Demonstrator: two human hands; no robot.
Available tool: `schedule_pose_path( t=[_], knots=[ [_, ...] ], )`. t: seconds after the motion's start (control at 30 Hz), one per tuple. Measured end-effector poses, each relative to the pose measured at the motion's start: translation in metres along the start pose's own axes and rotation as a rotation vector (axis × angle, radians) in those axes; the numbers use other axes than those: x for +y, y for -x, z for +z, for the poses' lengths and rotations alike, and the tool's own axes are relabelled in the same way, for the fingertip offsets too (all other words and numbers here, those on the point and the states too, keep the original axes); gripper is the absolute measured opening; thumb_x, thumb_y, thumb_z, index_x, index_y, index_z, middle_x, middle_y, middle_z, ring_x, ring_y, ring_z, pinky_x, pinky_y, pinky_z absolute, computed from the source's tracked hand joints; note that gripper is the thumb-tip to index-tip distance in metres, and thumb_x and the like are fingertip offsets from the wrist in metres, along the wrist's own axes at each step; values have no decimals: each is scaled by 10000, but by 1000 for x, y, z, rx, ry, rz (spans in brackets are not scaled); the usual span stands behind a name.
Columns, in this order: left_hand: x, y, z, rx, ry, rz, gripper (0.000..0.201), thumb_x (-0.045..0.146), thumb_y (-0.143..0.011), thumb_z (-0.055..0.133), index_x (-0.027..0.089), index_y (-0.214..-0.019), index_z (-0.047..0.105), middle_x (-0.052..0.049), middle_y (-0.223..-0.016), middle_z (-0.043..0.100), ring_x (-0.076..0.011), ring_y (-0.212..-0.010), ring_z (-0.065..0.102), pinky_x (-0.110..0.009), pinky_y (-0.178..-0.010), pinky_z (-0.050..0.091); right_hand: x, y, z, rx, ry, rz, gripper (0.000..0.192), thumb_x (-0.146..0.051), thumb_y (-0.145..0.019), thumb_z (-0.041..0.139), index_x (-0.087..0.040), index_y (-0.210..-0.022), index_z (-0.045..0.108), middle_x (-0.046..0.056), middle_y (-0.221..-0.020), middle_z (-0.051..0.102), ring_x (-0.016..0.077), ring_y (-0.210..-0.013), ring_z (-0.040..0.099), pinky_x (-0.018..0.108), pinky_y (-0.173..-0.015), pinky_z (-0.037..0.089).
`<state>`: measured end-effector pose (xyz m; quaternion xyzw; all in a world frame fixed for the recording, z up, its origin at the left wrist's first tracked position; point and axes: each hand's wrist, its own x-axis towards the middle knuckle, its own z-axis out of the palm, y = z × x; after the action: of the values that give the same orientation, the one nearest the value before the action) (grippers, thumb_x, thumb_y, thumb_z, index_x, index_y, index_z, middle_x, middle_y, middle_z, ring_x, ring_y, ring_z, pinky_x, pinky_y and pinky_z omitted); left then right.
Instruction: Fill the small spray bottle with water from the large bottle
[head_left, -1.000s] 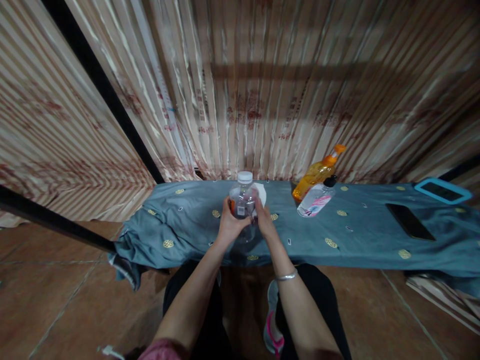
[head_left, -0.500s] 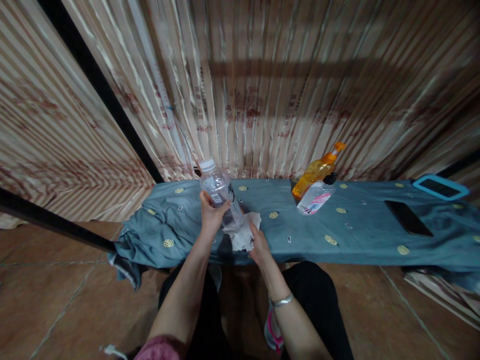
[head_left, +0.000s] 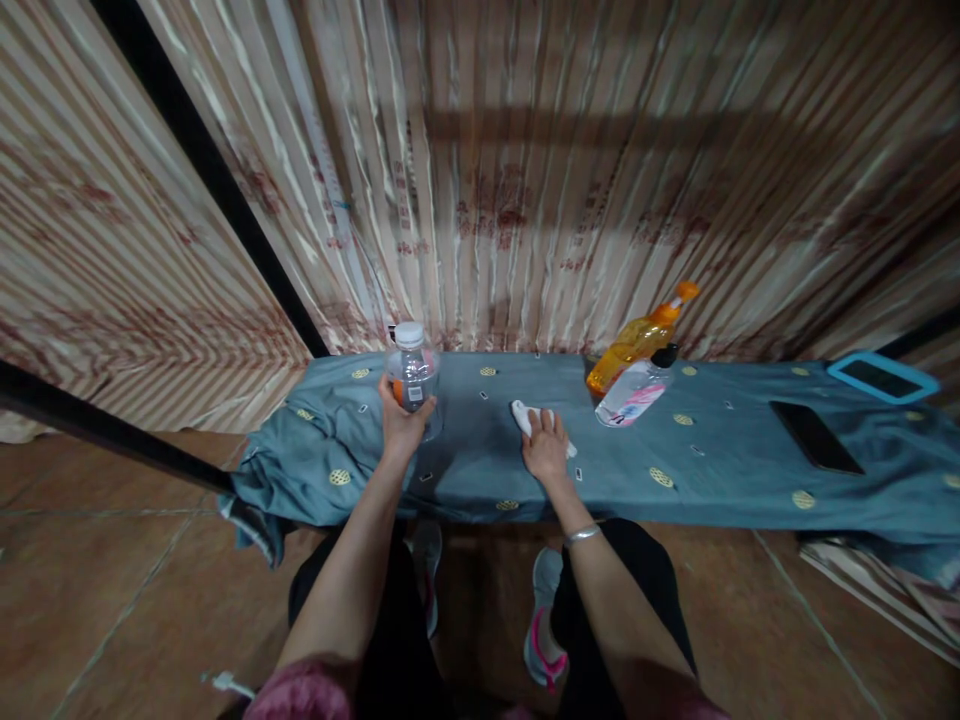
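Note:
A clear plastic bottle (head_left: 420, 365) with a white cap stands upright on the blue-green cloth of the bench. My left hand (head_left: 405, 428) is wrapped round its lower half, thumb across the front. To the right, my right hand (head_left: 546, 448) bears down on a folded white tissue (head_left: 520, 414) lying on the cloth. Its fingers curl over the tissue, which sticks out at both sides of the hand. Part of the tissue is hidden under the palm.
An orange pump bottle (head_left: 626, 355) and a clear bottle with a black cap (head_left: 634, 395) stand right of my right hand. Farther right lie a dark phone (head_left: 814, 437) and a blue-framed device (head_left: 885, 376). A striped curtain (head_left: 502, 180) hangs behind the bench (head_left: 735, 490).
The bottle was tilted with the tissue at its base; now it stands upright farther left. My right hand has moved right and away from it, taking the tissue down onto the cloth.

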<state>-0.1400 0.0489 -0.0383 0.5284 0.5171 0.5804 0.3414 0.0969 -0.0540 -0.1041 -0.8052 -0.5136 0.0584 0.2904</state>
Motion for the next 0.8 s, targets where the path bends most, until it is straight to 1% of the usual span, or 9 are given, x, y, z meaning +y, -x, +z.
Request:
schedule_pose_path(
  t=[0.1,0.2,0.27,0.33,0.43,0.53,0.6,0.7,0.8],
  knots=[
    [0,1,0,-3,-14,8,839,270,-591,878,268,-1331,483,-108,-1323,655,-322,-1225,661,-504,-1124,512,-29,14,22,-73,68,-190,478,-443,-974,683,-235,-1397,603,114,-1498,567,288,-1316,590,562,-1088,505],
    [1,1,1,2,-30,13,854,278,-586,879,260,-1341,482,-125,-1347,641,-332,-1245,648,-505,-1135,502,-48,34,32,-147,89,-385,502,-435,-972,687,-234,-1421,587,116,-1515,554,295,-1329,583,568,-1090,505],
    [1,2,2,-7,-33,25,866,273,-591,874,261,-1358,473,-118,-1368,633,-324,-1266,638,-493,-1142,498,-48,47,30,-187,93,-486,500,-431,-974,686,-238,-1424,587,115,-1517,553,292,-1328,585,563,-1088,508],
    [1,2,1,-18,-31,31,857,274,-604,872,266,-1364,476,-108,-1368,638,-315,-1271,636,-487,-1145,496,-32,56,19,-211,102,-543,487,-426,-974,687,-235,-1412,595,113,-1504,565,287,-1315,594,554,-1078,517],
    [-1,4,-1,-12,-37,10,816,307,-611,886,253,-1333,510,-112,-1341,662,-321,-1265,642,-502,-1158,484,12,54,-7,-186,144,-511,463,-426,-977,683,-234,-1392,608,112,-1489,577,279,-1301,603,544,-1071,524],
    [-2,5,-5,-21,-46,-3,733,335,-619,881,232,-1268,555,-112,-1287,695,-322,-1236,662,-509,-1151,490,60,37,-34,-109,214,-384,461,-436,-975,684,-226,-1380,613,114,-1470,587,279,-1290,608,544,-1066,526],
    [-3,5,-7,-26,-54,-18,709,344,-612,883,228,-1239,573,-97,-1240,714,-314,-1190,680,-511,-1127,507,80,22,-44,-59,254,-303,463,-441,-975,683,-223,-1378,612,113,-1460,591,277,-1279,613,541,-1059,529],
    [-5,5,-7,-26,-26,-31,721,341,-603,891,223,-1243,581,-92,-1226,720,-302,-1143,699,-489,-1077,540,83,0,-38,-12,290,-221,468,-448,-976,679,-227,-1383,610,113,-1469,586,280,-1289,606,547,-1069,520],
    [-9,3,-5,-19,-9,-30,691,340,-630,885,222,-1242,586,-91,-1217,719,-292,-1138,703,-476,-1076,541,60,-20,-11,12,304,-184,496,-458,-971,684,-223,-1399,598,115,-1476,579,289,-1300,600,561,-1075,512]
  ],
)
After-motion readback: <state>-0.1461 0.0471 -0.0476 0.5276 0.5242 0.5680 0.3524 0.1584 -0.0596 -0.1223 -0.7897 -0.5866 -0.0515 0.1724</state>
